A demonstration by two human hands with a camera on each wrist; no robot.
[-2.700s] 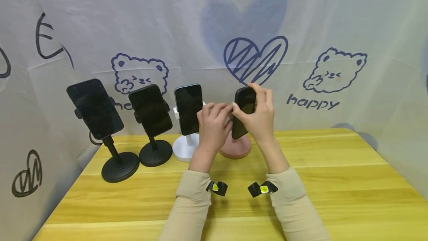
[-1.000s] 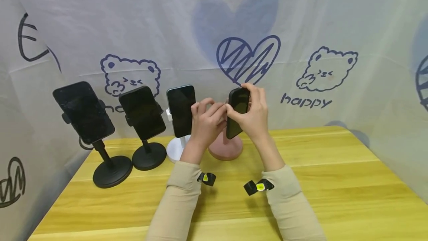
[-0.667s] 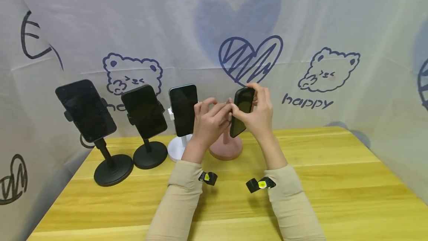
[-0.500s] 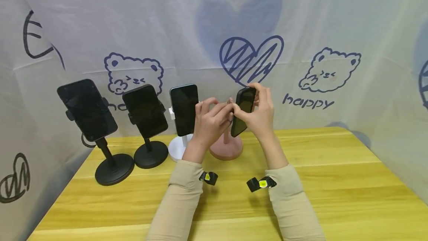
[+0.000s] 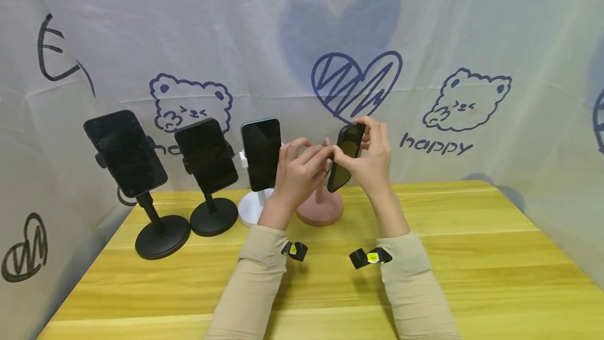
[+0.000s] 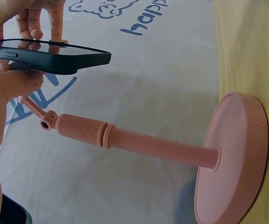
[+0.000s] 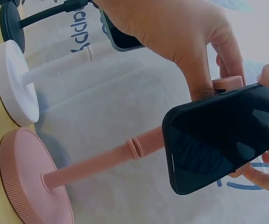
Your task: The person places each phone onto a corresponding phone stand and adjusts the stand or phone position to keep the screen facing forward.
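Observation:
A dark-cased smartphone [image 5: 346,153] is tilted at the top of the pink phone stand [image 7: 97,161]. My right hand [image 5: 373,159] grips this phone, its thumb on the near edge and fingers at the top and far edge. My left hand [image 5: 300,172] pinches the stand's pink clamp [image 7: 228,84] between thumb and fingers, beside the phone's left edge. In the left wrist view, the left thumb [image 6: 24,84] lies under the phone, and the stand's jointed neck [image 6: 46,120] slants down to its round base [image 6: 235,158]. Whether the clamp fully encloses the phone is hidden.
Left of the hands stand a white stand [image 5: 250,211] and two black stands [image 5: 214,218] [image 5: 162,237], each carrying a dark-screened phone. The nearest of those, a light-edged phone [image 5: 261,153], almost touches my left hand. Behind the wooden table [image 5: 472,256] hangs a printed cloth [image 5: 424,30].
Over the last second the held phone has shifted slightly right and turned more edge-on, with both hands following it. The pink base stays put. The head view has swung slightly.

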